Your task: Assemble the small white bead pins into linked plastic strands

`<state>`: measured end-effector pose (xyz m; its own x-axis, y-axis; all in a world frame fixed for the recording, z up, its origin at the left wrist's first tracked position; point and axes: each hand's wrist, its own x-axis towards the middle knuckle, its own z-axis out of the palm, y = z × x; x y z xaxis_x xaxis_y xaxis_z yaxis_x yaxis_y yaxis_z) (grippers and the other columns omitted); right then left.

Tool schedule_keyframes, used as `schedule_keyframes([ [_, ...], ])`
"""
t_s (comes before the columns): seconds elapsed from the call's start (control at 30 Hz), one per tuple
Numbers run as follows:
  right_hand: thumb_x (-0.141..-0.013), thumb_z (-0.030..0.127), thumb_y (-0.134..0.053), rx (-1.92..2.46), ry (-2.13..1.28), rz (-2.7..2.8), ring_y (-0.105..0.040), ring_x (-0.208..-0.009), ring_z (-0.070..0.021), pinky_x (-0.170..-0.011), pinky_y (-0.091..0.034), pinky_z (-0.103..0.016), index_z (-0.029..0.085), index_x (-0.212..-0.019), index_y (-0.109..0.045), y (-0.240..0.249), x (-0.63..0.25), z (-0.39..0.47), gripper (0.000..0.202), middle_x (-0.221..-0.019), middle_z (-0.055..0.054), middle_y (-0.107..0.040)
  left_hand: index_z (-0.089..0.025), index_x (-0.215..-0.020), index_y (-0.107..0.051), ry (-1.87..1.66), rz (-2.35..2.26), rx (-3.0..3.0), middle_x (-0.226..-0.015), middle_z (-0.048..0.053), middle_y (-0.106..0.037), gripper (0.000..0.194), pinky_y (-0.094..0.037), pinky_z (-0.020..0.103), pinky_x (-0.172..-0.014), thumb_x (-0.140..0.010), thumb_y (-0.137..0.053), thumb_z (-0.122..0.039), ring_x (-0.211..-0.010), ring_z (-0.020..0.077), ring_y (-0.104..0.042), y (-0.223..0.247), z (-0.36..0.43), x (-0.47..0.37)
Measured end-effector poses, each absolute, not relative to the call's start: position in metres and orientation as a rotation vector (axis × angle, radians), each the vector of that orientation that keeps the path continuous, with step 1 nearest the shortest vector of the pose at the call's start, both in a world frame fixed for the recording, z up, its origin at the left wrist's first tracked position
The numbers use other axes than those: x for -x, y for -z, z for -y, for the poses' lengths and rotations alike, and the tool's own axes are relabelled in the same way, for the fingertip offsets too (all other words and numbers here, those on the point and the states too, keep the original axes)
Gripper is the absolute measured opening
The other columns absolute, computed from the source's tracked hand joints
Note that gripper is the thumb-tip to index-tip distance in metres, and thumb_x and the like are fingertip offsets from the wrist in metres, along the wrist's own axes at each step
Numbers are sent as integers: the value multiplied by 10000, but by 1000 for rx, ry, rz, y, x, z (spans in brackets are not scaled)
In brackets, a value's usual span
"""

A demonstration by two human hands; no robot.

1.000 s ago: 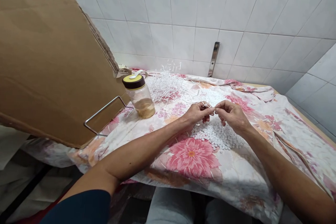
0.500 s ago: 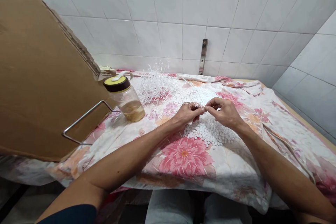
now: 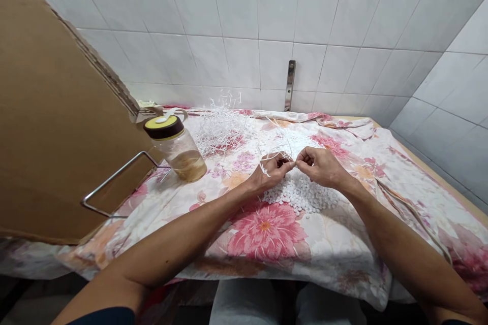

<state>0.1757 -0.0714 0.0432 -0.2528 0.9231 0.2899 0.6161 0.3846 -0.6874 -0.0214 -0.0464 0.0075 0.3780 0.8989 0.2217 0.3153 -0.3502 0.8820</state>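
Observation:
My left hand (image 3: 273, 168) is closed round a few thin white plastic strands (image 3: 270, 157), which stick out above the fingers and over the back of the hand. My right hand (image 3: 318, 165) is pinched, its thumb and fingertip meeting the left thumb tip; whatever sits in this pinch is too small to make out. Under both hands spreads a pile of small white round plastic pieces (image 3: 305, 195). Beyond them, to the left, a tangled heap of white strands (image 3: 221, 129) lies on the flowered cloth (image 3: 267, 236).
A clear bottle (image 3: 186, 160) with a yellow and black lid stands left of the heap, partly filled with brownish liquid. Beside it are a bent metal wire frame (image 3: 114, 177) and a large cardboard box (image 3: 64, 111). A metal bracket (image 3: 290, 86) is on the tiled wall behind.
The strands in my left hand have swung down over its back. Both hands stay together at the pile, and the view has shifted slightly.

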Motion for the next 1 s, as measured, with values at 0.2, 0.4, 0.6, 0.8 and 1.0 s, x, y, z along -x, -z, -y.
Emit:
schedule_keyframes([
  [0.2,-918,363,-639,1273,-613,1976,-604,-594,-135,-536,-464,-263,186,-889,-722,-42,-178,71,197,-776,-38,-720,-192,-877,-736,-1005,-1062,-1917,-654,-12,-600,243,-390,268,-635,-903,-656,-421,-650,144,-521,-8,46,21],
  [0.4,-917,300,-620,1302,-508,2093,-610,-604,-142,-586,-462,-279,197,-892,-711,-45,-182,71,140,-742,-21,-713,-191,-828,-729,-1027,-1080,-2022,-760,14,-668,217,-416,279,-708,-914,-658,-377,-724,155,-577,-12,48,21],
  [0.6,-848,189,-609,1357,-274,2236,-602,-634,-157,-625,-412,-286,215,-864,-656,-41,-179,73,56,-743,-14,-706,-182,-791,-704,-994,-1077,-1978,-721,14,-643,144,-400,276,-677,-864,-680,-304,-688,148,-542,-11,52,19],
  [0.8,-854,219,-616,1440,-138,2141,-593,-634,-168,-649,-391,-295,220,-836,-625,-33,-168,72,21,-746,-23,-702,-173,-746,-646,-885,-1026,-1629,-625,-24,-552,255,-333,259,-575,-799,-688,-419,-587,116,-451,-5,43,18],
  [1.0,-876,217,-595,1451,-33,2031,-592,-672,-190,-667,-407,-318,210,-835,-598,-28,-161,65,42,-779,-54,-700,-180,-673,-574,-943,-1021,-1578,-580,-49,-481,306,-290,257,-544,-764,-702,-442,-544,92,-385,-10,43,19],
])
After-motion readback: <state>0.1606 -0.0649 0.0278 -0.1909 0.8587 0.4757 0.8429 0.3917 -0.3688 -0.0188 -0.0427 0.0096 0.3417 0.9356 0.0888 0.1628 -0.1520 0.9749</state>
